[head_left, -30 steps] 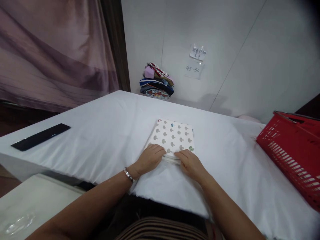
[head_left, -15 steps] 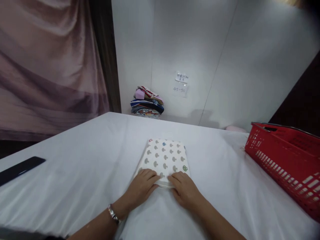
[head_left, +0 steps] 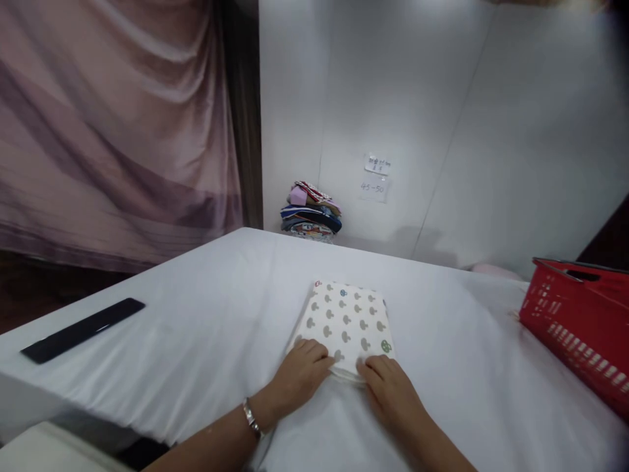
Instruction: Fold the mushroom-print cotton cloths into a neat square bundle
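Note:
A folded white cloth [head_left: 346,321] with a grey mushroom print, plus a few red, blue and green motifs, lies flat on the white-covered table [head_left: 206,328]. My left hand [head_left: 305,372], with a silver bracelet at the wrist, is closed over its near left corner, fingers on top and the thumb at the front edge. At the near right corner, my right hand [head_left: 388,387] holds the cloth the same way. Several layers show along the front edge between my hands. The undersides of both hands are hidden.
A black phone-like slab [head_left: 83,330] lies at the table's left. On the right stands a red plastic basket [head_left: 580,321]. Behind the table's far edge rises a stack of folded fabrics [head_left: 312,213] against the white wall [head_left: 393,98], which bears paper labels [head_left: 374,188]. A pink curtain [head_left: 122,131] hangs at left.
The camera view has turned left, so everything sits farther right in the picture. Both hands stay at the near corners of the folded cloth, which looks unchanged.

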`<state>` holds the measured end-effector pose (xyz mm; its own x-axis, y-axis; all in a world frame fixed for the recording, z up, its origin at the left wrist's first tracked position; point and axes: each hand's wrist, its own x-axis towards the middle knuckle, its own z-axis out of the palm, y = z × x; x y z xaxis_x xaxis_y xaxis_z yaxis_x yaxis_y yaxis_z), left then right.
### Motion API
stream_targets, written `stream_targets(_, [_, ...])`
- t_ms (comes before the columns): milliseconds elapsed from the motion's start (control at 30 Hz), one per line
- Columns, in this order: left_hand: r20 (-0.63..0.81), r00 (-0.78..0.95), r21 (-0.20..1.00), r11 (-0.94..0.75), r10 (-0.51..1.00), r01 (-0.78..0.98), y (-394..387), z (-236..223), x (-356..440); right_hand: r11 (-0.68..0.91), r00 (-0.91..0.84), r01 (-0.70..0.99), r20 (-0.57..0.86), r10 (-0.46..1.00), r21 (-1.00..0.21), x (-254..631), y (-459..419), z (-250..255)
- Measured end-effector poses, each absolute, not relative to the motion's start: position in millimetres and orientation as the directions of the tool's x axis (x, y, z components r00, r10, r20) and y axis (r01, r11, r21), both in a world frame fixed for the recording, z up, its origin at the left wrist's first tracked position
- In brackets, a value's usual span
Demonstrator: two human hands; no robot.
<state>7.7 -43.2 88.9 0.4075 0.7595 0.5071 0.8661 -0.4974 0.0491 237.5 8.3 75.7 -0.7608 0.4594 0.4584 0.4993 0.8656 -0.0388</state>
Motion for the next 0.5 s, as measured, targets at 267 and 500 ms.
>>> stream_targets(267, [0.443, 0.462, -0.005, -0.513, 0.769, 0.859, -48.3, 86.7, -3.4, 0.875, -0.758, 0.484, 0.51, 0.407, 0.02, 229.6, 12.8, 71.8])
stream_targets(500, [0.488, 0.32, -0.003, -0.365, 0.812, 0.931, -60.9, 82.8, -34.3, 0.889, -0.786, 0.456, 0.484, 0.384, 0.036, 235.3, 16.0, 71.7])
